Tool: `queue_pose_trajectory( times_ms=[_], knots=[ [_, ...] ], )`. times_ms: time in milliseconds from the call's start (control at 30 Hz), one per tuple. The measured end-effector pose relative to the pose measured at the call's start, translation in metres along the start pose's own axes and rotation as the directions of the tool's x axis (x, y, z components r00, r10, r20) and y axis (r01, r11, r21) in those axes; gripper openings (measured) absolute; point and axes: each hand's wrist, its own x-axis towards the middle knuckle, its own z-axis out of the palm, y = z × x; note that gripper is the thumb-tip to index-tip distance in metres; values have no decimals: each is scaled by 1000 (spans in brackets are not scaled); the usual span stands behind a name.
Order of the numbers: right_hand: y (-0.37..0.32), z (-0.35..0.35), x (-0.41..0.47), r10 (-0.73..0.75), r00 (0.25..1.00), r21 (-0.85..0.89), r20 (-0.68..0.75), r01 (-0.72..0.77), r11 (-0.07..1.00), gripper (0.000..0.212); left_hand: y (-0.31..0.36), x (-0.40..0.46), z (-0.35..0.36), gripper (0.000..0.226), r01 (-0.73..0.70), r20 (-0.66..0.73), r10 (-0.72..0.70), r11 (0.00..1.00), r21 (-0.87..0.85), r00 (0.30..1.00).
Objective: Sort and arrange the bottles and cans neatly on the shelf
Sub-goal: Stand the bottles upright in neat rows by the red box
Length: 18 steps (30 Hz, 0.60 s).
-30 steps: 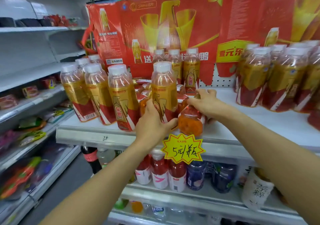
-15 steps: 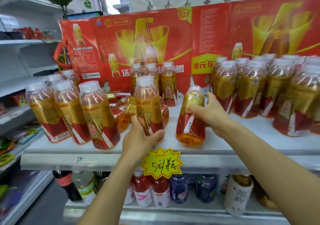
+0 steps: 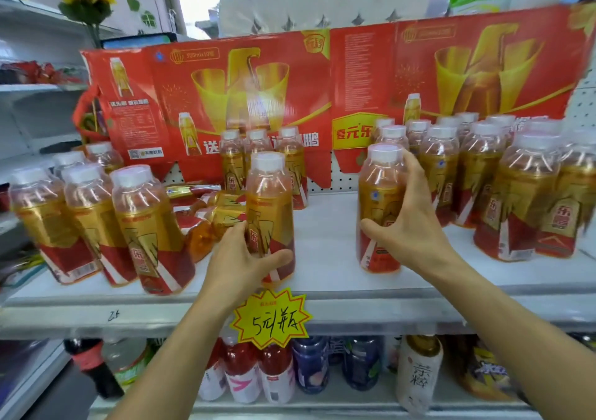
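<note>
While my left hand (image 3: 240, 260) gripped one upright bottle (image 3: 270, 216) near the front edge of the shelf (image 3: 329, 235), fingers curled round its lower label, my right hand (image 3: 408, 226) wrapped another bottle (image 3: 380, 209) just left of the big standing group (image 3: 503, 187), thumb low in front and fingers up behind its shoulder. Both bottles stood on the shelf, well apart. By my reckoning the job sat about midway: the right block looked tidy, a left row (image 3: 96, 219) stood in line, three more (image 3: 258, 161) waited at the back. Several fallen bottles (image 3: 206, 216) lay on their sides behind my left hand, needing to be stood up.
</note>
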Motion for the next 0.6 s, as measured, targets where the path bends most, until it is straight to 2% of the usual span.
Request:
queue_pose_trajectory(
  times_ms=[67,233,333,467,600],
  knots=[
    [9,-12,5,18,999,-93,-35,-21,995,109,13,-2,10,43,-17,55,17,1000,-4,998],
    [30,-41,16,55,991,-349,-125,-96,932,113,41,2,44,59,-52,140,56,998,-36,989],
    [39,-54,20,-9,988,-496,-157,-71,865,121,59,6,64,66,-93,150,93,996,-4,984],
    [46,-69,29,-82,994,-705,-71,8,709,119,81,14,94,69,-114,214,123,992,-54,969],
    [49,-77,33,-122,992,-776,-6,72,627,114,104,22,126,71,-138,230,141,990,-33,963]
  ],
)
